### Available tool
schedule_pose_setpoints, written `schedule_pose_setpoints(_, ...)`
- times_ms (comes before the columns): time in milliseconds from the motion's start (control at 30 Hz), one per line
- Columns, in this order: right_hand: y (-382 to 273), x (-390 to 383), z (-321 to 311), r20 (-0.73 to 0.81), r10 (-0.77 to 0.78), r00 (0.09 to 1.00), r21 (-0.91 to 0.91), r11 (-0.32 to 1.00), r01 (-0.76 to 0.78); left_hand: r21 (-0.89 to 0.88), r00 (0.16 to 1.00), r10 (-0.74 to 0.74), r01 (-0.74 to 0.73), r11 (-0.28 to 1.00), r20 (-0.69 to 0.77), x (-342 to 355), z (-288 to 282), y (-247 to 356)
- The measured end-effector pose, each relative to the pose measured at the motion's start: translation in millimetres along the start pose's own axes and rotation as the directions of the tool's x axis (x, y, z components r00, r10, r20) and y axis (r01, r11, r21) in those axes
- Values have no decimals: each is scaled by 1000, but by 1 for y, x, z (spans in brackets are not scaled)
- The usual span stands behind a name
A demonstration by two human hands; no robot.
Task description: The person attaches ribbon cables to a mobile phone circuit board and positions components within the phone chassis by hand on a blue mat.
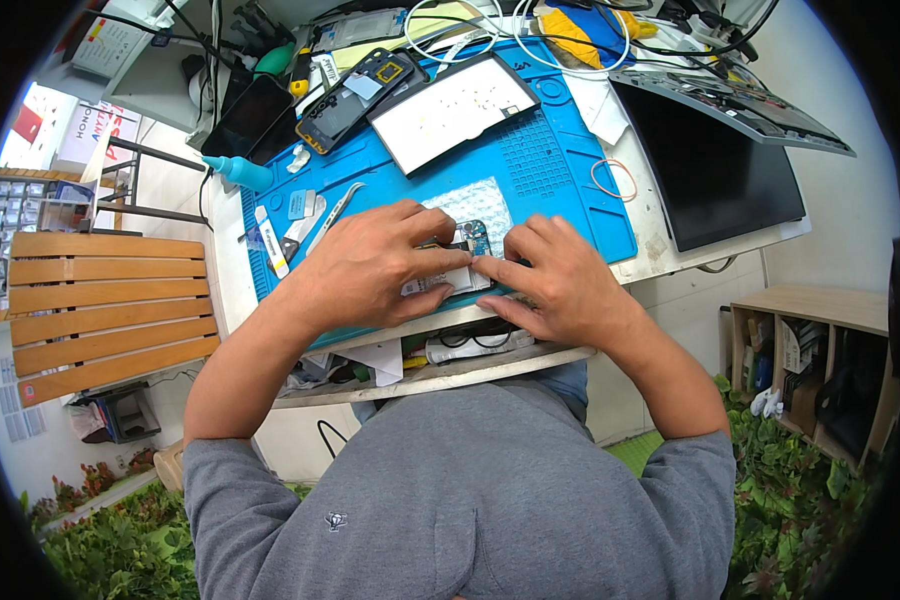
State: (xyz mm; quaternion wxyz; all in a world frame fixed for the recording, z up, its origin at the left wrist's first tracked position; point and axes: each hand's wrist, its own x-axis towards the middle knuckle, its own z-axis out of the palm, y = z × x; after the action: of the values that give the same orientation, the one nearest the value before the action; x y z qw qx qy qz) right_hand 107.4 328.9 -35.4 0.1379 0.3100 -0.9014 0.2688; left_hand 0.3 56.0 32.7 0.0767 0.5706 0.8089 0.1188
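Both hands | pressing opened phone between them | blue mat

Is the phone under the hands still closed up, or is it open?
Open: the phone lies flat on the blue mat with its circuit board exposed between the left hand and right hand.

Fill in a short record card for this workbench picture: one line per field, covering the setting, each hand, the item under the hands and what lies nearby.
Setting: cluttered white bench with a blue work mat
Left hand: pressed flat on an opened phone
Right hand: fingertips on the same phone's right edge
Phone: back off, circuit board showing
Nearby on mat: tweezers, white-faced panel, second opened phone
Off mat: rubber band, dark screen panel, teal squeeze bottle
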Motion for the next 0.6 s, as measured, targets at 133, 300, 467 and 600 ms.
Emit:
schedule_pose_setpoints(133, 5, 5, -5, -5, -31, 1000, -13, 999, 31, 10, 1000, 5, -5, 1000, -9, 3, -2, 2)
schedule_pose_setpoints(300, 8, 3, -9, 38, -31, 999, 4, 1000, 31, 4, 1000, -2, 2, 1000, 10, 7, -3, 1)
schedule_pose_setpoints(467, 9, -6, 1, -119, 12, 993, 50, 999, -6, 63, 1000, 23, -21, 998, -17, 13, -2, 7)
schedule_pose_setpoints(600, 5, -10, 6, -171, 30, 985, 21, 999, -26, 56, 998, 13, -9, 998, -56, 12, 3, 9)
